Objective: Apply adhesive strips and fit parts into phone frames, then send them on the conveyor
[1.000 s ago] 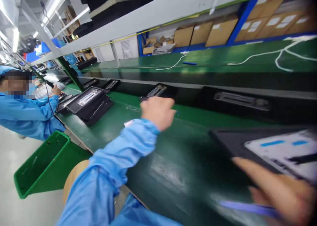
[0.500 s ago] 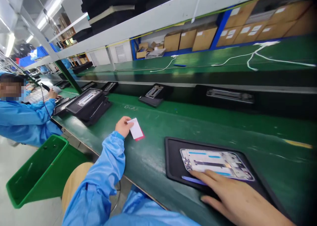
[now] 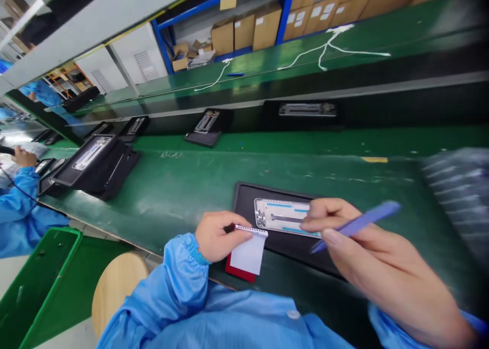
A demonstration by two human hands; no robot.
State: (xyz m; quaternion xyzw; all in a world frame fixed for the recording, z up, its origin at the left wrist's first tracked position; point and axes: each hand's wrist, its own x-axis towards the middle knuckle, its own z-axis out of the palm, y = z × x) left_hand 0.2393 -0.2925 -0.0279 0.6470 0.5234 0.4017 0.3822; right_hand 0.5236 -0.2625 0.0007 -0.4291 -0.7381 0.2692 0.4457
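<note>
Closed on the top edge of a small white notepad [image 3: 248,254] with a red back, my left hand [image 3: 221,237] is just in front of a black tray [image 3: 244,191]. A phone frame [image 3: 282,216] with blue strips lies in that tray. My right hand [image 3: 374,257] pinches a blue-purple pen [image 3: 361,224] over the right part of the phone frame and hides that end. The pen's lower tip points down to the left, above the tray and apart from the notepad.
Stacked black trays [image 3: 91,165] stand at the left, and more trays with phone frames [image 3: 208,127] line the back. Clear wrapped material [image 3: 458,196] lies at the right. A green bin [image 3: 49,288], a round stool [image 3: 118,288] and a co-worker's sleeve [image 3: 19,201] are lower left.
My right hand has picked the pen up from the tray. My left hand has brought the notepad right, close to the tray. The view has turned to the right.
</note>
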